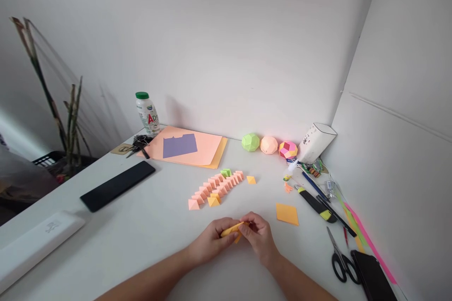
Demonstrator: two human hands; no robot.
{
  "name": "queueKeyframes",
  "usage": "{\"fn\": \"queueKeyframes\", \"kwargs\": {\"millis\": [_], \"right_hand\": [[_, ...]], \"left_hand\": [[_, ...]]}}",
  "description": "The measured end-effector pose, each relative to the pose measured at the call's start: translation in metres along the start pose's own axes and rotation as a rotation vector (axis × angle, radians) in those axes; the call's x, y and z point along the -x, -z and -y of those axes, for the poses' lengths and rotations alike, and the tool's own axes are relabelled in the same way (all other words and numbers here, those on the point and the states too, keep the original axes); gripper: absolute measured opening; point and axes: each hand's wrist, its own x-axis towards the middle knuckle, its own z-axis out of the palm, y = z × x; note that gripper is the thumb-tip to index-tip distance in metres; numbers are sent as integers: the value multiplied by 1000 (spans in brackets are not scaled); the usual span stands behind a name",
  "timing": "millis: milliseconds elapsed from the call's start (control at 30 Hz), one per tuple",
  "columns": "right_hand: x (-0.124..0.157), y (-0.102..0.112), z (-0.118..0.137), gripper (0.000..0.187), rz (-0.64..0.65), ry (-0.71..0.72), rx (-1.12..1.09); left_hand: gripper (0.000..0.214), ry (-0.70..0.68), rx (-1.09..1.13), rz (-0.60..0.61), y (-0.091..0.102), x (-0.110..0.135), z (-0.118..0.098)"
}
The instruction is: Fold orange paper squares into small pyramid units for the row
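Observation:
Between my two hands is a folded piece of orange paper point(230, 230), held above the near part of the white table. My left hand point(213, 241) pinches its left side between thumb and fingers. The fingertips of my right hand point(259, 237) close on its right end, hiding part of the folds. Just beyond lie two rows of folded peach paper units point(203, 192), with a few green units point(225, 172) at the far end and orange units point(213, 201) at the near end. A flat orange paper square point(287, 214) lies right of my right hand.
Scissors point(341, 258), a phone point(374, 275), a utility knife point(316, 204) and pens line the right side. Paper balls point(269, 145) sit by the wall. Paper sheets point(208, 143), a bottle point(148, 115), a black flat case point(118, 186) and a white case point(38, 244) are leftward.

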Motion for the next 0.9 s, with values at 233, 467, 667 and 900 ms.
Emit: {"fn": "queueKeyframes", "kwargs": {"millis": [233,467,667,900], "right_hand": [[1,0,4,22,1,-15,-10],[1,1,1,18,14,-19,-32],[1,1,2,12,21,-7,-45],[0,2,5,11,35,-22,-45]], "left_hand": [[30,40,8,-20,-1,0,-3],[30,32,46,-14,0,0,2],[30,50,28,-19,0,2,5],[31,68,27,-28,-1,2,5]]}}
